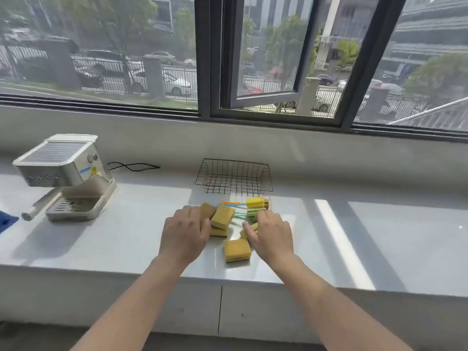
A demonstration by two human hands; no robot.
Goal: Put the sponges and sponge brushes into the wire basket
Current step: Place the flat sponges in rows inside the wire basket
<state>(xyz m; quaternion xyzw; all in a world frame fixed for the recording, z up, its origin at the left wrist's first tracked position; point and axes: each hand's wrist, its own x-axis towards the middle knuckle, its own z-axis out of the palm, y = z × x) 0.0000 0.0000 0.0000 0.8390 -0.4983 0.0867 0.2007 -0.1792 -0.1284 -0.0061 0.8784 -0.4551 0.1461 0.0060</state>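
Observation:
Several yellow sponges lie in a loose pile on the white counter; one sponge (237, 250) sits nearest me, another (223, 216) leans on the pile's left. Sponge brushes (255, 202) with yellow and green heads and thin coloured handles lie at the back of the pile. An empty black wire basket (234, 176) stands just behind them. My left hand (184, 234) rests palm down on the pile's left side, fingers covering a sponge. My right hand (269, 234) reaches onto the right side, fingertips touching a sponge brush; whether either hand grips anything is hidden.
A silver and cream coffee machine (65, 176) stands at the left with its black cord (131, 166) trailing behind. A blue object (6, 220) shows at the far left edge. The counter's front edge (228, 279) runs below my wrists. Windows rise behind.

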